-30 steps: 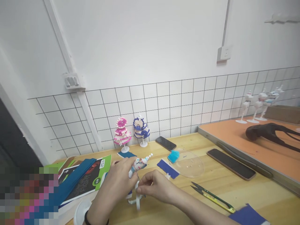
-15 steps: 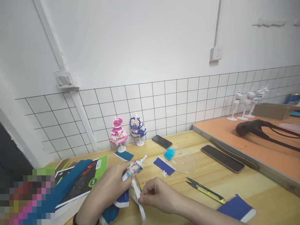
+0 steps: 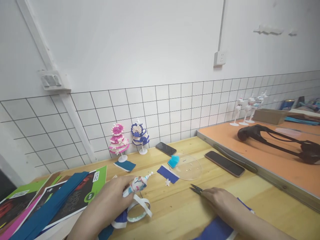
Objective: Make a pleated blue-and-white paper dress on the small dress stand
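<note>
Left hand (image 3: 112, 195): fingers curled tight round a small doll (image 3: 137, 184), at about 7 o'clock in the frame. Doll is smooth white with pink and blue patches, tilted, beaded tip pointing to 1 o'clock.

Right hand (image 3: 222, 201): between 3 and 4 o'clock from doll, fingers bent down over scissors (image 3: 196, 189). Dark, thin pointed blades poke out toward 10 o'clock, slightly apart; handles covered, so can't tell if fingers are closed on them.

White ribbon (image 3: 145, 204), flat and curled, at 5 o'clock just below doll. Dark blue cloth (image 3: 121, 218) with white edging, bunched under left hand.

From doll: white star (image 3: 167, 182), five points, at 3 o'clock; pleated turquoise fan (image 3: 173, 161) at 2, touching clear round plastic sheet (image 3: 192, 168) with tiny bits on it. Pink frilled doll (image 3: 119, 141) at 11, blue frilled doll (image 3: 140, 135) at 12, both upright on round white bases. Glossy black phone (image 3: 224, 163) at 12 from right hand. Table (image 3: 172, 213) is pale grained wood.
</note>
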